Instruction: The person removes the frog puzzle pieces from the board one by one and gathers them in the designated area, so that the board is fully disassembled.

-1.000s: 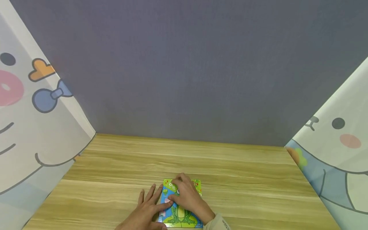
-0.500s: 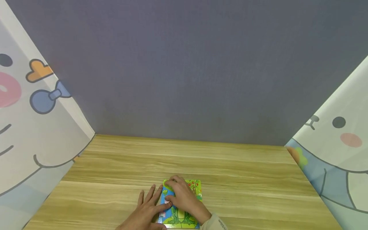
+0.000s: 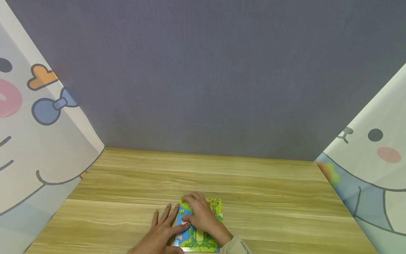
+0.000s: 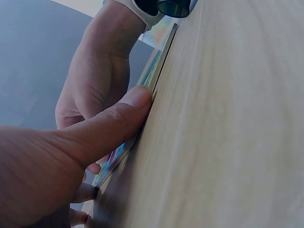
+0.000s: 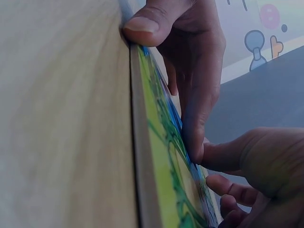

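Note:
A flat puzzle board (image 3: 200, 247) with a green frog picture lies on the wooden table. My left hand (image 3: 160, 233) rests at its left side with fingers spread. The left index finger reaches onto the picture, and the left thumb (image 4: 114, 116) rests along the board's near edge. Over the upper left of the picture is my right hand (image 3: 203, 217), its fingers bent down to the surface and its thumb (image 5: 228, 154) right by the left index fingertip. The frog's head is hidden under it. I cannot tell whether the right fingers pinch a piece.
The wooden table top (image 3: 269, 197) extends around the board. A grey panel (image 3: 206, 77) stands at the back. Cartoon-printed white cloths hang on the left (image 3: 47, 148) and the right (image 3: 387, 176).
My right hand has shifted left across the board, uncovering the red-dotted tree at the upper right and covering the frog's eye. The left hand has stayed in place.

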Available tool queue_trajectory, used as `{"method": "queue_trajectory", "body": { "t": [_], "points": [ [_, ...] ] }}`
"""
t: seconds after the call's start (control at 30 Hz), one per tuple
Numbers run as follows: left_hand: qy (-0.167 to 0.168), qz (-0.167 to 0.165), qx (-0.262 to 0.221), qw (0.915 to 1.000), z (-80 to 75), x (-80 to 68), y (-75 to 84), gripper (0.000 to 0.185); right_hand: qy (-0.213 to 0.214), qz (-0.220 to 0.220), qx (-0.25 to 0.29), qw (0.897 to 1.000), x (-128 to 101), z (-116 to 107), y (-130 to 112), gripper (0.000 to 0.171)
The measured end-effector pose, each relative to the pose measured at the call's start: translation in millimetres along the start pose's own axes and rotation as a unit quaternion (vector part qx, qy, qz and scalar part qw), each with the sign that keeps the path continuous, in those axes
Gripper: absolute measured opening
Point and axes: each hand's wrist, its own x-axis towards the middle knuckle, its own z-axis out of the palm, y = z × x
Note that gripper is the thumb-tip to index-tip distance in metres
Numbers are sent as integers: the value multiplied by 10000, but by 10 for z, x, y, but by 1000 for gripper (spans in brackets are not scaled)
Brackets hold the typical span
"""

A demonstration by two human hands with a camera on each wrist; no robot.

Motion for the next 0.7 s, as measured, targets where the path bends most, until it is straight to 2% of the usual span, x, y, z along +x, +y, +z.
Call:
{"method": "queue_trajectory", "body": {
  "t": [0.4, 0.7],
  "points": [
    [-19, -90, -121, 9999, -3, -1, 1, 70, -107, 166, 11, 9998, -22, -9, -32, 61],
    [-24, -33, -24, 10000, 3, -5, -3, 69, -94, 23, 67, 9999, -26, -12, -12, 52]
  ]
}}
